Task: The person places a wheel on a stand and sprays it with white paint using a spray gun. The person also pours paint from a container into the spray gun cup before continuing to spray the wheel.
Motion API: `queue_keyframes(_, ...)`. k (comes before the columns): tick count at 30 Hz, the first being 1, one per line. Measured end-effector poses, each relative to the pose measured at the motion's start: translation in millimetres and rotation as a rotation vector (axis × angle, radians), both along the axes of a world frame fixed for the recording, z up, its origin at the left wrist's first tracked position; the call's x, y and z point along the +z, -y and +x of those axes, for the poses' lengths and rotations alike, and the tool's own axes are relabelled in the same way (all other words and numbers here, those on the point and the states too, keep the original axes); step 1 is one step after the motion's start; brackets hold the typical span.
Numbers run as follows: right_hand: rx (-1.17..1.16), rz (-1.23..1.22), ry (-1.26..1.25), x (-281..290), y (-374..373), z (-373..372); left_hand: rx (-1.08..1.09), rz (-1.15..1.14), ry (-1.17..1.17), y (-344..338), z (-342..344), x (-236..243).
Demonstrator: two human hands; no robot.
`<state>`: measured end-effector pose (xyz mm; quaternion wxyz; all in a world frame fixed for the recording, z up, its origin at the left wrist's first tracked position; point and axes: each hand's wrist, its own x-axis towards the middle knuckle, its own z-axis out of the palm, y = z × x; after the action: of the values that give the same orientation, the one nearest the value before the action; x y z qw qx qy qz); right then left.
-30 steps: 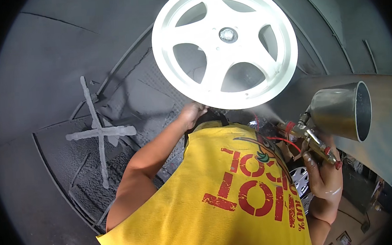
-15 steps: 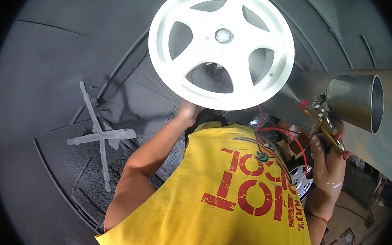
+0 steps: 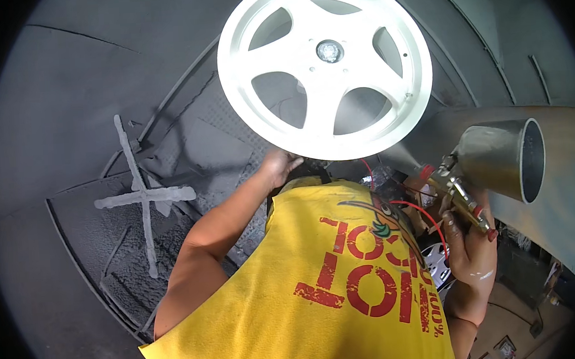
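In the head view, a white five-spoke wheel rim (image 3: 325,68) fills the upper middle of the frame, with its face turned toward the camera. The left hand (image 3: 279,167) reaches up from the middle of the frame and touches the lower edge of the rim; its fingers are curled there, but I cannot tell if they really grasp the rim. At the right of the frame, the right hand (image 3: 470,244) is clenched around the handle of a spray gun (image 3: 457,192), which carries a round metal cup (image 3: 505,159) on top, open toward the right edge. A thin mist shows between the gun nozzle and the lower right part of the rim. A yellow shirt (image 3: 334,295) with red print covers the lower middle. At the left of the frame, a pale grey cross (image 3: 142,196) lies on the dark, paint-covered booth wall (image 3: 65,94).
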<state>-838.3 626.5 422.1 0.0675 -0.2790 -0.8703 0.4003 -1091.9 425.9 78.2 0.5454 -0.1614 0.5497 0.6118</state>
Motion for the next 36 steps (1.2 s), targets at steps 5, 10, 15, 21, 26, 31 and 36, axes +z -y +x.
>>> queue_keyframes(5, -0.216, -0.087, 0.009, -3.2, -5.0, 0.0, 0.214, -0.057, -0.221, 1.4, -48.7, 5.3)
queue_keyframes(10, -0.16, -0.098, -0.081, -4.0, 0.5, -9.6, 0.138, -0.049, -0.157, -5.6, -39.3, 14.5)
queue_keyframes(15, 0.022, -0.057, 0.023, 6.1, 8.5, -10.0, 0.047, -0.094, -0.063, -19.9, 9.8, 52.1)
queue_keyframes(21, 0.13, 0.01, -0.011, 6.1, 5.4, -11.3, -0.327, 0.112, 0.034, -10.9, 26.3, 35.4)
queue_keyframes(26, -0.204, -0.017, -0.131, 2.8, -4.0, -27.5, -0.748, 0.229, -0.202, 2.5, 26.7, -4.7)
queue_keyframes(31, -0.184, 0.114, -0.032, 12.8, -28.0, -18.4, -0.958, 0.112, -0.343, 20.4, 20.1, 2.9)
queue_keyframes(36, -0.046, -0.157, 0.092, 20.6, -14.3, -20.8, -0.837, 0.136, -0.325, 37.0, 21.8, -45.8)
